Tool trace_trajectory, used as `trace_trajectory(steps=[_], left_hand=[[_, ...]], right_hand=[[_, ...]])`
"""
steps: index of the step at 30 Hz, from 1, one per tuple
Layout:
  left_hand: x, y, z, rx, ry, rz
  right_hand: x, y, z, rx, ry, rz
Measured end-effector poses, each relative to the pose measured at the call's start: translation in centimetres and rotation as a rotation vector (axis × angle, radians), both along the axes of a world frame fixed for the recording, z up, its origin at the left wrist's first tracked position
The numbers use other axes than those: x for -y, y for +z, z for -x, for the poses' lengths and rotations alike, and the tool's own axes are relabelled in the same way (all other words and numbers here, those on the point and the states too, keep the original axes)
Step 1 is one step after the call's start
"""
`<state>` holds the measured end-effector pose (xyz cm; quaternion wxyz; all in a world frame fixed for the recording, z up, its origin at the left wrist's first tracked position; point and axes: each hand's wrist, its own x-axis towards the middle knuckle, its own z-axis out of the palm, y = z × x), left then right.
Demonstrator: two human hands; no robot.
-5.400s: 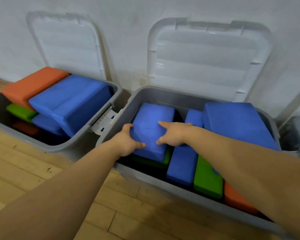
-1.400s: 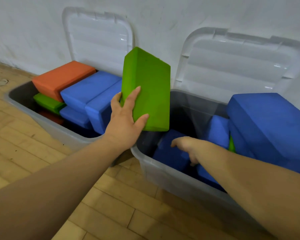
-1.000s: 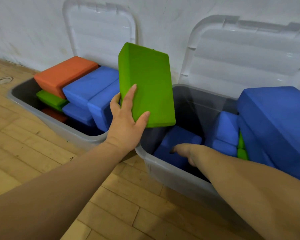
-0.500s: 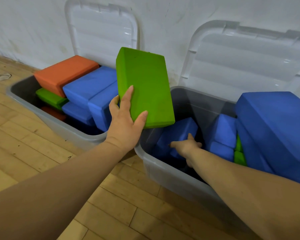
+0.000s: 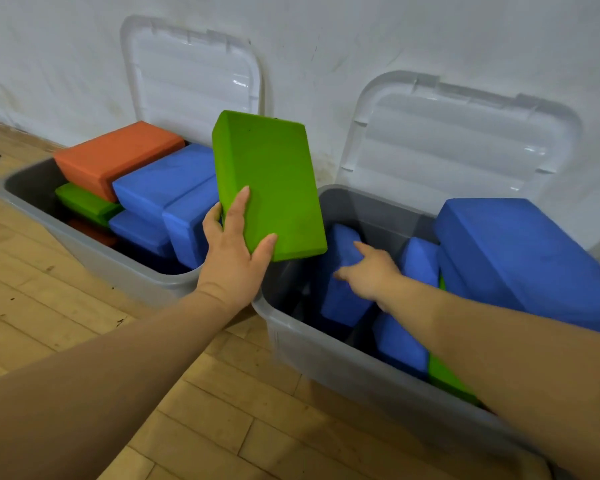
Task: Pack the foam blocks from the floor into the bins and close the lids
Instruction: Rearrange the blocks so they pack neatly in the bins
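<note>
One green block (image 5: 267, 174): fingers of your left hand (image 5: 232, 261) grasped its 6 o'clock end.
Blue block (image 5: 340, 299): your right hand (image 5: 371, 271) touched it in the bin (image 5: 326, 362); fingers' grasp unclear.

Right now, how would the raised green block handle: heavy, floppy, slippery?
Probably light: the left hand holds the green block up by one end. Likely stiff, since it shows no sag. Its matte surface suggests little slip.

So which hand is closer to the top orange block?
Left. The left hand, gripping the green block, is right of the top orange block; the right hand is farther right, inside the other bin.
</note>
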<state>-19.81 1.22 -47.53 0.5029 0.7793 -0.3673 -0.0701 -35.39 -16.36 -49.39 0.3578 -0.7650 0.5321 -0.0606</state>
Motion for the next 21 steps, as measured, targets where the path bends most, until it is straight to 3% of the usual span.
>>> trace_trajectory(steps=[8,13,21], left_hand=[[1.5,2.2,-0.2,0.019,-0.047,-0.010],[2.2,3.8,1.1,0.233,-0.061,0.016],[4.7,6.3,3.0,0.351,-0.138,-0.266]], right_hand=[[0.3,12.7,5.8,-0.030,0.077,0.354],[-0.1,14.3,9.3,-0.006,0.091,0.463],[0.1,14.8,10.1,-0.141,0.187,0.400]])
